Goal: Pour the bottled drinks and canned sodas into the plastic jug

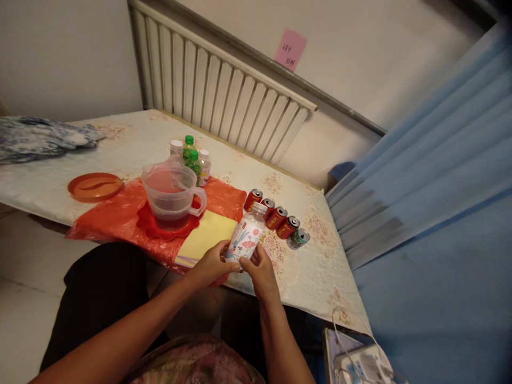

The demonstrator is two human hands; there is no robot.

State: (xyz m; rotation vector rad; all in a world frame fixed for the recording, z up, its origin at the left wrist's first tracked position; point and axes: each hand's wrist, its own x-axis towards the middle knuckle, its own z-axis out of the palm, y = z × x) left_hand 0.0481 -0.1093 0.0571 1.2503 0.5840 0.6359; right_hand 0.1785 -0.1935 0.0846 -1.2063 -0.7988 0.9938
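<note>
A white-capped bottle (245, 237) with a pale label of pink and blue drawings is held between my two hands, tilted slightly. My left hand (214, 260) wraps the bottle's lower left side. On the lower right side, my right hand (259, 269) closes around it with the thumb across the front. Just beyond the bottle stands a row of red drink cans (281, 217), ended by a green can (298, 239). Left of my hands, a clear plastic measuring jug (168, 194) with some liquid in it sits on a red scalloped dish (148, 226).
Behind the jug stand several bottles (193, 162) with green or white caps. A yellow paper pad (206, 234) lies on red plastic sheeting (104, 221). An orange lid (95, 186) and bunched cloth (44, 138) are at left. A power strip (362, 368) with cords is at lower right.
</note>
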